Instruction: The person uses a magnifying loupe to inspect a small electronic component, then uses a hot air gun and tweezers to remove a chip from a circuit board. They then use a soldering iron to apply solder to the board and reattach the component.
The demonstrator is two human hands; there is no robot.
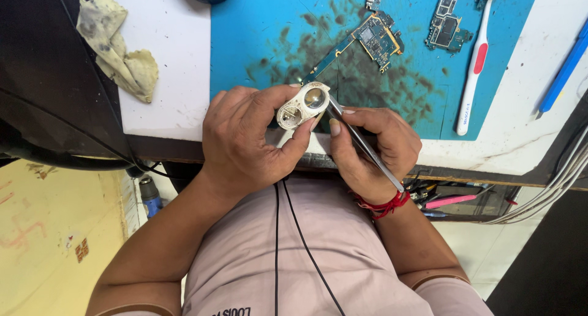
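My left hand (248,138) holds a small cream-coloured oval part (302,106) with two round lens-like openings, pinched between thumb and fingers over the near edge of the blue work mat (257,28). Gripped in my right hand (373,147) is a pair of metal tweezers (361,141), whose tips touch the right end of the part. A red thread is tied around my right wrist.
On the stained blue mat lie a long phone circuit board (367,43) and a second board (448,23). A white and red toothbrush (474,64) rests at the mat's right edge. A crumpled cloth (119,49) lies far left, a blue pen (566,68) far right.
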